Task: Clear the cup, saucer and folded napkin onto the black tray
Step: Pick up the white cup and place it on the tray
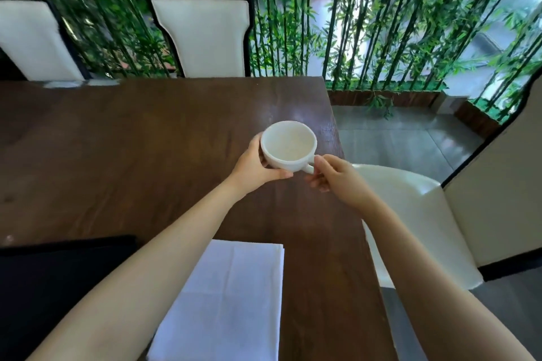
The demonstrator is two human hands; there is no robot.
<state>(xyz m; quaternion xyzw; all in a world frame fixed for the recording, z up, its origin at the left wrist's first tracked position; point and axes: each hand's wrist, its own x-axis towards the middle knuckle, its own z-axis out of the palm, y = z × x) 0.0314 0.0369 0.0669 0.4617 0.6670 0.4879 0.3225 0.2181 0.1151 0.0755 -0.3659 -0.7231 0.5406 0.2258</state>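
An empty white cup (289, 145) is held above the dark wooden table (146, 141), near its far right corner. My left hand (256, 165) cups its left side and underside. My right hand (334, 177) pinches the cup's handle on the right. A folded white napkin (225, 302) lies flat on the table close to me, between my forearms. The black tray (58, 272) sits at the near left, partly hidden under my left forearm. No saucer shows in this view.
Two white chairs (205, 35) with black frames stand behind the table's far edge. Another white chair (416, 220) is at the table's right side. A bamboo screen (366, 23) fills the background. The table's right edge runs just right of the cup.
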